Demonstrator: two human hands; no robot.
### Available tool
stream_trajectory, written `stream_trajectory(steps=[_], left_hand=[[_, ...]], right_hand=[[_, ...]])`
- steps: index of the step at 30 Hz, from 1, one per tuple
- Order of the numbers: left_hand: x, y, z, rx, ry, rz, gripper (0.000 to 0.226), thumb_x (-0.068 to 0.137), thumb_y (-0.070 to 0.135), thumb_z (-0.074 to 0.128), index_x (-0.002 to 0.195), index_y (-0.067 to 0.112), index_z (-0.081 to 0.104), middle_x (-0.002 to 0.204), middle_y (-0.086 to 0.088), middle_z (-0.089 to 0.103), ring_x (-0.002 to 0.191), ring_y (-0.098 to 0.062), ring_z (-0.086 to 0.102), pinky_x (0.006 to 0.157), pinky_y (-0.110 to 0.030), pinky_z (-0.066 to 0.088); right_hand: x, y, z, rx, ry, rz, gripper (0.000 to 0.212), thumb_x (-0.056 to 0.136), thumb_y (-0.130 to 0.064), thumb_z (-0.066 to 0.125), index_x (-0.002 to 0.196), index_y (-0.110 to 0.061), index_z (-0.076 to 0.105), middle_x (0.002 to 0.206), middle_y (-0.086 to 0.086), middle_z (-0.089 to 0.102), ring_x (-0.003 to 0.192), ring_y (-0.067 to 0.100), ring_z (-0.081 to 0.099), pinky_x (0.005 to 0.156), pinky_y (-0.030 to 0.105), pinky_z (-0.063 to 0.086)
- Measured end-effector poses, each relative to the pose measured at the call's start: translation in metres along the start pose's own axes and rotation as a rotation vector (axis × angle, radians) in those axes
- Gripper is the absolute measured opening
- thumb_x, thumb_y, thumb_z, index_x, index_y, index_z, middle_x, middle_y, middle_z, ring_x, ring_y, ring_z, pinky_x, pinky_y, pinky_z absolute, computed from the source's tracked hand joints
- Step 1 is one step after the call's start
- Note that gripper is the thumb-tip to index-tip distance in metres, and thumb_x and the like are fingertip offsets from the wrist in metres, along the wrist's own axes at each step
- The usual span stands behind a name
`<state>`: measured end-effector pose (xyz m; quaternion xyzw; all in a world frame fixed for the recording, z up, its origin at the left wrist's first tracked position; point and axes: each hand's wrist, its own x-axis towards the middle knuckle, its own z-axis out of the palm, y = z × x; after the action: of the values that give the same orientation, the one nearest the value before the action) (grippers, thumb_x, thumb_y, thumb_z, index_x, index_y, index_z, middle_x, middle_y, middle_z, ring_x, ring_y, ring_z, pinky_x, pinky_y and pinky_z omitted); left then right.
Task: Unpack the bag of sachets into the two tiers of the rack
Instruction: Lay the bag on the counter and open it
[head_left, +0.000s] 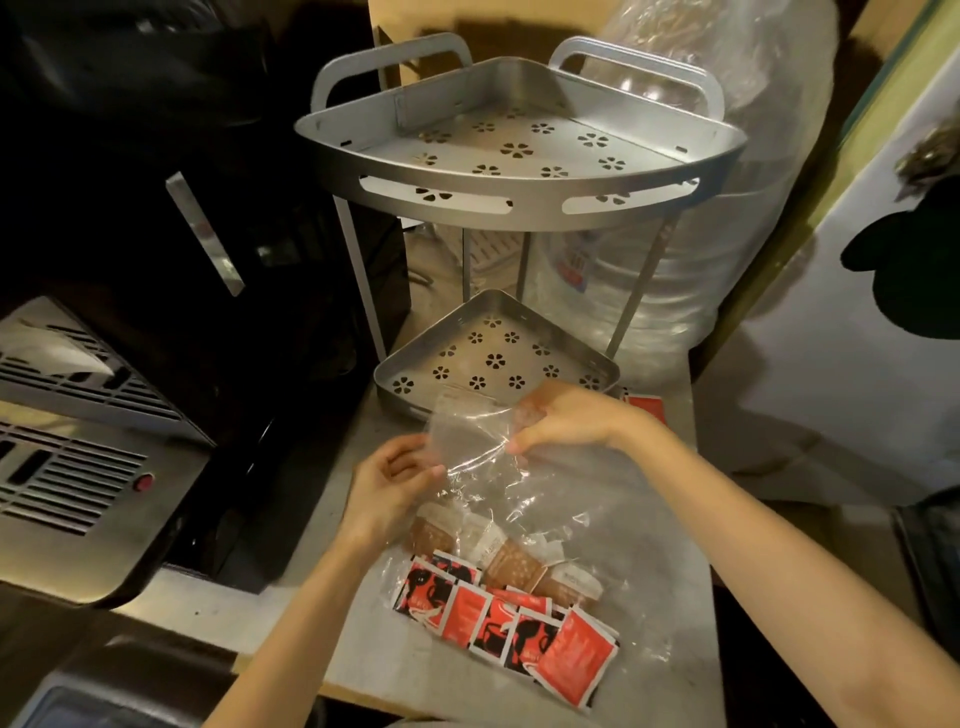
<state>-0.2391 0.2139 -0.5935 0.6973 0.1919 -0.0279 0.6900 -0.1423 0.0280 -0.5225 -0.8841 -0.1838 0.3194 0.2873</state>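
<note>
A clear plastic bag (488, 483) lies on the grey counter, its mouth lifted toward the rack. My left hand (387, 483) pinches the bag's left edge and my right hand (566, 421) grips its upper edge. Inside the bag lie several red, black and white sachets (519, 623) and brown and white sachets (511, 558). Behind the bag stands a silver two-tier corner rack. Its top tier (519, 200) and bottom tier (395, 371) have flower-shaped holes and hold nothing. One red sachet (644, 408) lies on the counter by the bottom tier's right corner.
A metal appliance with vent slots and a red button (93, 457) sits at the left. A black machine (208, 249) stands behind it. Large clear water bottles (675, 280) rise behind the rack. A pale wall (831, 364) bounds the right side.
</note>
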Motion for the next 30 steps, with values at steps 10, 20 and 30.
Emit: stream_trajectory(steps=[10,20,30], left_hand=[[-0.050,-0.013,0.023,0.454,0.400,0.493,0.055,0.086,0.046,0.044,0.136,0.022,0.035,0.148,0.002,0.025,0.130,0.001,0.020,0.105,-0.027,0.021],[-0.069,-0.024,0.005,0.407,0.255,0.536,0.054,0.088,0.063,0.010,0.138,0.049,-0.005,0.147,0.036,-0.011,0.140,0.003,-0.005,0.114,-0.018,-0.003],[-0.045,-0.041,0.009,0.777,-0.112,0.387,0.054,0.088,0.057,-0.005,0.140,0.040,-0.006,0.152,0.016,-0.013,0.139,0.000,-0.014,0.117,-0.031,-0.008]], right_hand=[[-0.033,-0.012,0.000,0.388,-0.080,0.072,0.015,0.079,-0.017,0.071,0.077,-0.007,0.059,0.074,0.002,0.060,0.064,0.004,0.054,0.065,0.018,0.042],[-0.039,-0.058,0.048,1.013,0.056,0.024,0.019,0.080,-0.003,0.066,0.099,-0.002,0.064,0.071,0.000,0.067,0.060,0.006,0.063,0.050,0.013,0.051],[-0.041,0.014,0.087,1.352,0.196,0.292,0.012,0.085,-0.009,0.061,0.095,-0.004,0.065,0.072,0.004,0.071,0.065,0.017,0.069,0.064,0.027,0.057]])
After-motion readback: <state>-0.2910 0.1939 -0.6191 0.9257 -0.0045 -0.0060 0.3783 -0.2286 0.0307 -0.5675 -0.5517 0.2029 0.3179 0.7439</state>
